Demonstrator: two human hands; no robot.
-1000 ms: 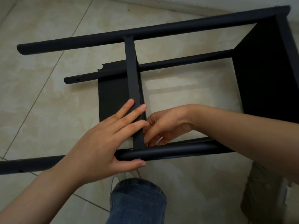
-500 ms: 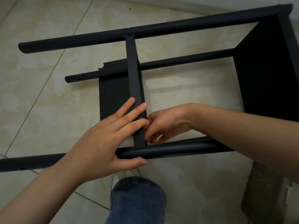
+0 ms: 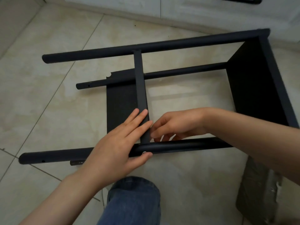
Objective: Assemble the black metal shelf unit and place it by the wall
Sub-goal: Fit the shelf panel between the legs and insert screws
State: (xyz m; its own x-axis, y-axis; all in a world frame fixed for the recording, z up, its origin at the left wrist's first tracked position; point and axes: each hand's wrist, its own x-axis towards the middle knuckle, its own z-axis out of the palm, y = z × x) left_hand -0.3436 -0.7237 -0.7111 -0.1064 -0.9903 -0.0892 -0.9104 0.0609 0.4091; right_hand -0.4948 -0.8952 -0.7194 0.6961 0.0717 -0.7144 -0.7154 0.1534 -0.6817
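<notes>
The black metal shelf unit lies on its side on the tiled floor, with a near pole [image 3: 186,146], a far pole [image 3: 146,47] and a lower pole [image 3: 178,73]. A middle shelf [image 3: 120,108] stands between the poles, and an end shelf [image 3: 253,88] closes the right side. My left hand [image 3: 113,146] lays straight fingers on the middle shelf's rim, its thumb under the near pole by a silver screw [image 3: 144,152]. My right hand [image 3: 178,124] reaches in from the right, fingertips pinching at the rim's inner side; what they pinch is hidden.
My knee in blue jeans [image 3: 134,200] is just below the near pole. A grey-green object [image 3: 258,192] stands at lower right. The pale wall base [image 3: 146,12] runs along the top, with a black handle [image 3: 240,0] above it. A small dark part [image 3: 78,162] lies under the near pole.
Both hands stay at the joint of the middle shelf and the near pole. The view has pulled back and tipped up, bringing the wall base into sight.
</notes>
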